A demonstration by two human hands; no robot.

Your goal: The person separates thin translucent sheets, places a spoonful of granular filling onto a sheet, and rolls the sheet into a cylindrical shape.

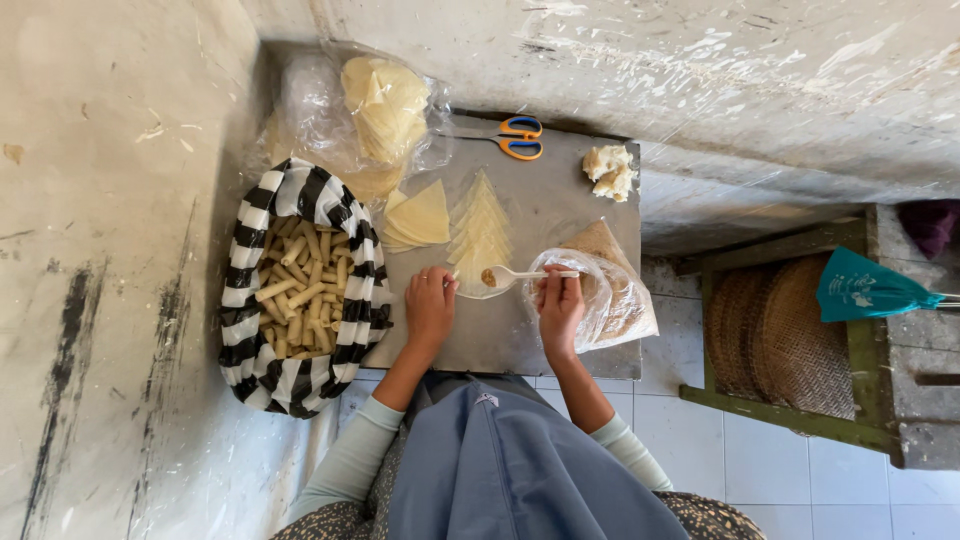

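My right hand [559, 305] holds a white plastic spoon [520, 275] with a bit of brown filling in its bowl, over a pale triangular wrapper [480, 262]. My left hand [430, 305] rests on the metal table [520, 335] and touches the near edge of that wrapper. Several more wrappers lie fanned out in a row [482, 215] just beyond, with a small stack [420, 215] to the left. A clear plastic bag of brown filling [610, 285] sits under and beside my right hand.
A basket lined with black-and-white striped cloth [300, 290], full of rolled pieces, stands at the left. A plastic bag of wrappers [385, 105], orange-handled scissors [515, 137] and a lump of dough [610, 170] lie at the far edge. Woven trays [775, 335] on a green rack at right.
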